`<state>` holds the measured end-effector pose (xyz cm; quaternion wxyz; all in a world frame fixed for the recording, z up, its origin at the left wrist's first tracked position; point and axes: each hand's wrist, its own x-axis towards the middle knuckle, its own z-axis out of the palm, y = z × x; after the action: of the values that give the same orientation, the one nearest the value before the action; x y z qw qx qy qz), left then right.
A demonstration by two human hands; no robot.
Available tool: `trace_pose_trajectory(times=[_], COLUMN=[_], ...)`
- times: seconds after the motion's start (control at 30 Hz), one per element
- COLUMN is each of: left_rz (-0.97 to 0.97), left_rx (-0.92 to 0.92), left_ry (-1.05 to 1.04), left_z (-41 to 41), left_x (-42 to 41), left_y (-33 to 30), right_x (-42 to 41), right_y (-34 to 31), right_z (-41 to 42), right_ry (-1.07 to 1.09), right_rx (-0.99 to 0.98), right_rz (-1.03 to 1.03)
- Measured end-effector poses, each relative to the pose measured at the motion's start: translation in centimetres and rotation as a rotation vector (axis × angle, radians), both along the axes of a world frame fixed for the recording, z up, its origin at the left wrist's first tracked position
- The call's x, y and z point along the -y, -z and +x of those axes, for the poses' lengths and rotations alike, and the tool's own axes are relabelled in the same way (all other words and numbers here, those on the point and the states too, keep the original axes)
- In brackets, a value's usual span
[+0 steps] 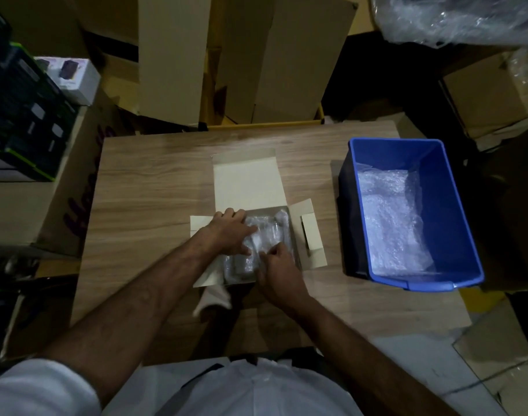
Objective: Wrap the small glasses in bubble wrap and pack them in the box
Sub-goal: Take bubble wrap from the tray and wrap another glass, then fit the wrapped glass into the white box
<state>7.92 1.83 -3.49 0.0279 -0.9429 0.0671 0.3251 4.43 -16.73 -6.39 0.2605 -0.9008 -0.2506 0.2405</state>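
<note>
blue bin (463, 205), wooden table (154, 187), stacked cartons (172, 55)

left grip (229, 232): fingers spread, palm down | right grip (276, 271): fingers curled, pinching

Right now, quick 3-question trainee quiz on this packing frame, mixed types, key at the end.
1. True or false: the cardboard box has its lid flap folded open, away from the person.
2. Multiple choice: the blue plastic bin holds A) bubble wrap B) bare glasses C) tape rolls.
3. Fill in: both the left hand and the right hand are on the bubble-wrapped bundles inside the ___.

Key: 1 true; 2 A; 3 box.
</note>
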Motion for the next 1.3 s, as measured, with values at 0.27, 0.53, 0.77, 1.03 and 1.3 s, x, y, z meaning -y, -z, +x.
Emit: trace_pose_trajectory(times=[0.27,0.53,0.77,1.03,1.3], left_rz=[-0.099,-0.035,-0.223,-0.420,-0.539], left_rx=[-0.044,-0.065,0.325,0.657,0.762], left_ry=[-0.011,0.018,-0.182,-0.264,-0.250], left_z=[0.3,0.3,-4.1,-5.6,-0.7], left_x=[-1.1,-0.6,-0.4,5.9,15.1], left_y=[0.5,0.3,0.9,0.4,-1.3], right_x=[-0.6,-1.0,1.4,6.4,15.5], right_y=[-0.2,0.3,-1.8,-4.7,-5.8], right_z=[-0.3,-0.2,0.3,3.8,8.3], right_ry=[0.068,0.041,0.127,0.194,0.329], right_rx=[-0.074,-0.065,0.123,0.431,0.473], right_rz=[-0.010,-0.038,0.131,0.195,0.127])
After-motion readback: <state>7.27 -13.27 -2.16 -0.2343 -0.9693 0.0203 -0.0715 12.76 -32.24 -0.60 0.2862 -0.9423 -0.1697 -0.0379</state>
